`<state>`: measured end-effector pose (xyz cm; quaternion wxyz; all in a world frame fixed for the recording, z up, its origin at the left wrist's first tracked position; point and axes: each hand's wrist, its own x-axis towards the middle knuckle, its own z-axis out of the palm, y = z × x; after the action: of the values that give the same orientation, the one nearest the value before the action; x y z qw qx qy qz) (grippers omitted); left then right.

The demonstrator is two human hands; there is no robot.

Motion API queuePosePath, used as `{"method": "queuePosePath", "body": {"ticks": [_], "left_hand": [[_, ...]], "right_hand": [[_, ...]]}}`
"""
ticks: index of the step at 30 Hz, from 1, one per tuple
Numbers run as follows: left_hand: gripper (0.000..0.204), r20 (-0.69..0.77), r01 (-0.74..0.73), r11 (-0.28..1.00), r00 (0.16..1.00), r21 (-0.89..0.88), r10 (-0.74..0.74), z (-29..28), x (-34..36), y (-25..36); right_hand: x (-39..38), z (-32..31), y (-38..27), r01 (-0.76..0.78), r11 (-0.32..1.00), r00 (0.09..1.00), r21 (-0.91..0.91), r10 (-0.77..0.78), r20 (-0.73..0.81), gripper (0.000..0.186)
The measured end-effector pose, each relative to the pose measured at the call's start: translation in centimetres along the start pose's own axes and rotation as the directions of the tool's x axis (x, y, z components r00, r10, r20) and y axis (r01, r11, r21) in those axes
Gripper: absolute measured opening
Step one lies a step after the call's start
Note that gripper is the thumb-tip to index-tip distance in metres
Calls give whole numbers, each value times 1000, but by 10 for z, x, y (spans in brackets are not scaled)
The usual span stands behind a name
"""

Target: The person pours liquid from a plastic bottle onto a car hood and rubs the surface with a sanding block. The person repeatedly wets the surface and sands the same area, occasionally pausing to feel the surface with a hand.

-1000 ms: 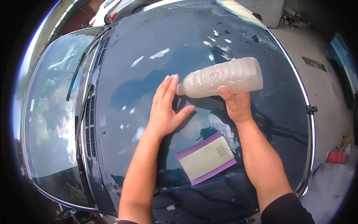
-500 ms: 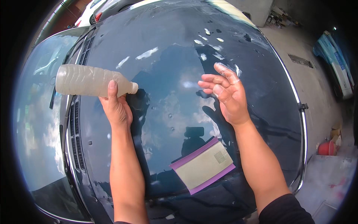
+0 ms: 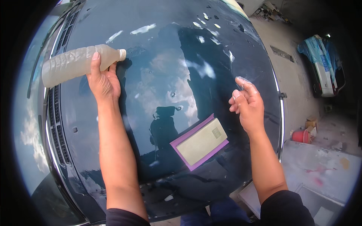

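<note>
My left hand (image 3: 104,81) is closed round a cloudy, ribbed plastic bottle (image 3: 71,64) on its side above the dark blue car hood (image 3: 151,116), close to the windshield. The bottle's uncapped-looking white neck points right and slightly up. My right hand (image 3: 249,107) hovers over the hood's right part with nothing in it; its fingers are loosely bent, and whitish wet residue coats the index finger. Between my forearms a pale sanding block (image 3: 201,141) lies on the hood, resting on a purple sheet of sandpaper (image 3: 181,153) that sticks out along its edges.
The hood is wet, with white filler-like patches (image 3: 143,29) toward its far side. Along the left run the windshield (image 3: 30,139) and a black vent grille (image 3: 56,124). Beyond the hood's right edge are a red bucket (image 3: 300,136) and a partly plastic-covered vehicle (image 3: 320,64).
The view has shifted. The bottle has tilted so its neck points slightly upward. My right hand's fingers have curled in more, and the hand is farther from the bottle.
</note>
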<state>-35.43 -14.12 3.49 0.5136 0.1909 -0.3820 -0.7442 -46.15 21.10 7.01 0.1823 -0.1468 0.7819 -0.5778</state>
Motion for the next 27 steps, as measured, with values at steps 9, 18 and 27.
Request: {"method": "queuePosePath", "body": {"ticks": [9,18,27], "left_hand": [[51,-1,52,995,999,-83,-53,0,3,0],[55,-2,36,996,999,-86,-36,0,6,-1],[57,-27,66,991,997,-116,-70,3,2,-1]], "right_hand": [[-121,21,-23,-219,739,960,-638,280,-5,101],[-83,90,-47,101,678,991,-728,0,137,106],[-108,83,-11,423,516,906,-745,-234,352,95]]}}
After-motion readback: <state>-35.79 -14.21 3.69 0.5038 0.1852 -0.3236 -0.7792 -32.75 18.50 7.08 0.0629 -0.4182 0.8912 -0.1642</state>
